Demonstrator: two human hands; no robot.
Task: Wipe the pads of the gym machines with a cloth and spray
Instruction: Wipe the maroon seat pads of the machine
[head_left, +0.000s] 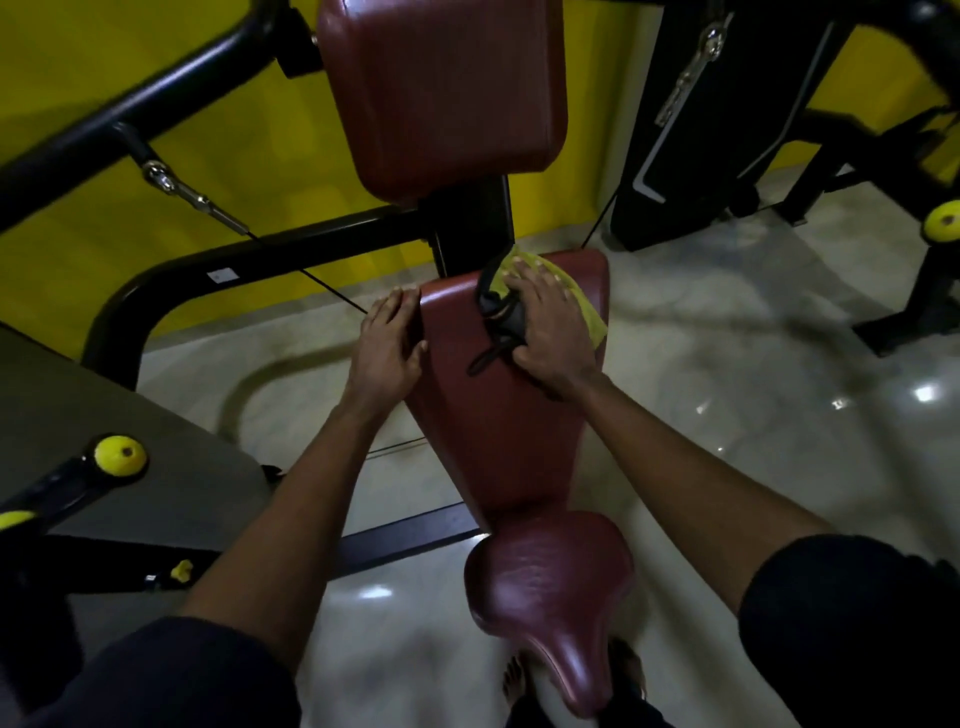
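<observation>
On one pad (498, 426), two hands (387, 340) (551, 327), one cloth (592, 318)

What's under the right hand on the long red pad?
A yellow cloth, pressed flat by the right hand on the long pad. A black object sits by the thumb, too blurred to identify. Pad surface beneath the cloth is hidden.

back pad (498, 415): glossy maroon vinyl | cloth (589, 317): matt yellow fabric | floor (753, 405): polished
</observation>
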